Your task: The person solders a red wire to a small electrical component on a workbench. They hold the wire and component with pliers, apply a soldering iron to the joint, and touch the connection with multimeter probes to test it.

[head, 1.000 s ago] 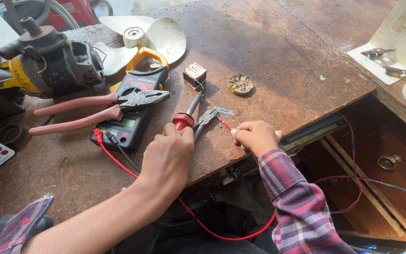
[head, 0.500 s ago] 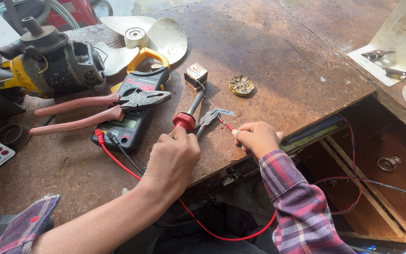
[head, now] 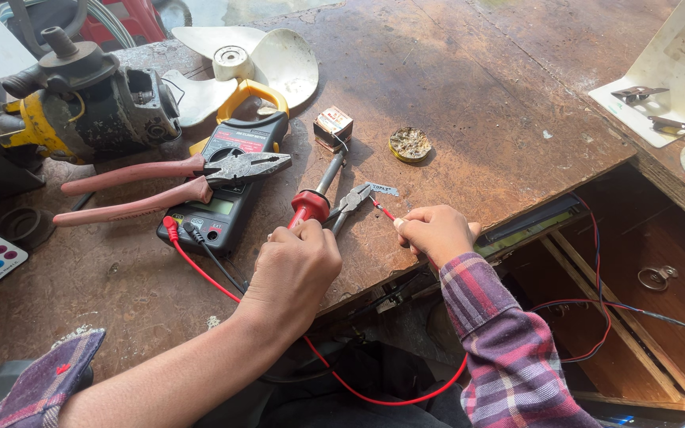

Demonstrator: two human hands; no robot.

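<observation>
My left hand [head: 295, 269] is closed over the handles of small grey pliers [head: 356, 196] that lie on the brown workbench [head: 469, 95]. The pliers' jaws sit at the bare end of a thin red wire [head: 384, 210]. My right hand [head: 436, 232] pinches that wire just right of the jaws, with a plaid sleeve behind it. A red-handled tool with a metal shaft [head: 313, 201] lies touching my left fingers; its tip points at a small square part [head: 333, 127]. Whether my left hand also grips this tool is hidden.
A black clamp meter [head: 227, 186] with red and black leads lies left of my hands, with pink-handled pliers [head: 160, 186] on top. Behind it are a grimy motor [head: 81, 103] and a white fan blade [head: 279, 59]. A round tin lid [head: 410, 144] lies nearby. An open drawer [head: 644, 261] at the right holds wires and a ring.
My left hand has edged slightly right, toward the pliers' head. My right hand and the red wire stay in about the same place.
</observation>
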